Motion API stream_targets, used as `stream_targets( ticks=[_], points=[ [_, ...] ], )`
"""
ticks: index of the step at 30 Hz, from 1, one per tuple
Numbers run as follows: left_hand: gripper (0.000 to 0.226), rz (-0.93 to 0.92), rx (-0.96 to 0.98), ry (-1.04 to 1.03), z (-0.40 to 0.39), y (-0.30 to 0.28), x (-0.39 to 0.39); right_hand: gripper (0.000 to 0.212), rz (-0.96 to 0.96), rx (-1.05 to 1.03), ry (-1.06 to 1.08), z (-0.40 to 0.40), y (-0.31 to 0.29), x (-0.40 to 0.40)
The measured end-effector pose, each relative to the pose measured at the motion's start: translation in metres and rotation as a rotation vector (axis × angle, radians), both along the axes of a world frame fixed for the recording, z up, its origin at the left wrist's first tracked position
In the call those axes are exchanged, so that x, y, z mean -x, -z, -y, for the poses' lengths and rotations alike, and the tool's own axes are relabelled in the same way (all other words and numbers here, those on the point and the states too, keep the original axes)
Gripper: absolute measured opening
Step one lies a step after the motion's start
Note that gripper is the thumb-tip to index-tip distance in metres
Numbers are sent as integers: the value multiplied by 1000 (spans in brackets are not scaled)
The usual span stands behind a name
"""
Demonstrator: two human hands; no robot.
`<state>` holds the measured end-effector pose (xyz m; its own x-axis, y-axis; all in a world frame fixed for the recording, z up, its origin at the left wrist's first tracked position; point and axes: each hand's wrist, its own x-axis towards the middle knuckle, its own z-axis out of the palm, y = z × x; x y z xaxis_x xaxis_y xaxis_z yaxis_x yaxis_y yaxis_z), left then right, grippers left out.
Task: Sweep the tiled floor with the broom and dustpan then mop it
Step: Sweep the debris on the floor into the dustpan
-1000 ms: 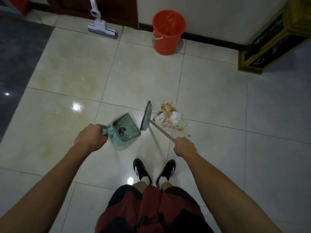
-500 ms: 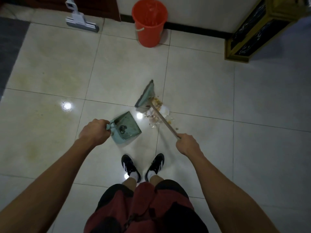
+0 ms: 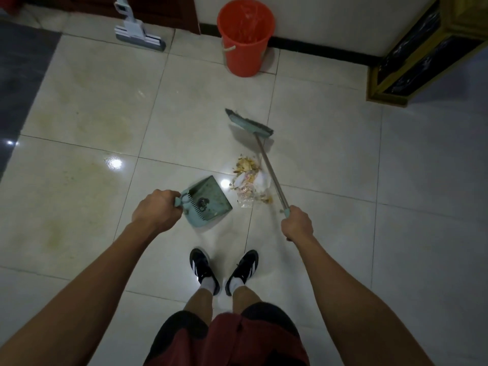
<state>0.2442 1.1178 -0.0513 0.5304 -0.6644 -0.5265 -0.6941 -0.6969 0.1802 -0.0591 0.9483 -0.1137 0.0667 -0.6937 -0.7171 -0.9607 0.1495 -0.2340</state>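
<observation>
My left hand point(image 3: 156, 211) grips the handle of a teal dustpan point(image 3: 208, 200), whose open mouth faces up and to the right, close to the floor. My right hand point(image 3: 297, 222) grips the end of the broom handle. The broom point(image 3: 266, 165) slants away from me, and its teal head point(image 3: 249, 124) lies beyond a pile of rubbish point(image 3: 250, 180): yellow scraps, white paper and clear wrapping on the pale tiled floor point(image 3: 92, 107). The pile sits just right of the dustpan's mouth. A white sponge mop point(image 3: 140, 35) leans at the far wall.
An orange bucket point(image 3: 245, 35) stands against the far wall. A dark cabinet with a yellow frame point(image 3: 420, 56) fills the upper right. Dark flooring point(image 3: 23, 70) runs along the left edge. My feet in black shoes point(image 3: 224, 270) stand just behind the dustpan.
The broom head has swung from the left side of the pile to beyond it, turning broadside. The dustpan stays to the left of the rubbish in my left hand.
</observation>
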Motion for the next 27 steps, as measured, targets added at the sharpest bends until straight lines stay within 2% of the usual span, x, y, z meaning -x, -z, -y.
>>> stream_targets(
  ticks=[2,5,7,12,21,27],
  points=[
    [16,-3,3,-26,3,4,-4,34,-13,12,-15,14,9,-4],
    [17,-16,-5,-56,6,9,-10,57,-76,-18,-77,34,19,-8],
    [18,-24,-10,-69,7,13,-13,64,-118,-39,-136,40,26,-7],
    [19,-38,-13,-61,12,19,-23,45,-162,-83,-202,31,37,0],
    [12,-40,1,-61,20,26,-33,45,-85,-230,-231,-38,32,-16],
    [8,-53,9,-70,8,29,-34,42,-67,-274,-358,-82,29,-28]
  ],
)
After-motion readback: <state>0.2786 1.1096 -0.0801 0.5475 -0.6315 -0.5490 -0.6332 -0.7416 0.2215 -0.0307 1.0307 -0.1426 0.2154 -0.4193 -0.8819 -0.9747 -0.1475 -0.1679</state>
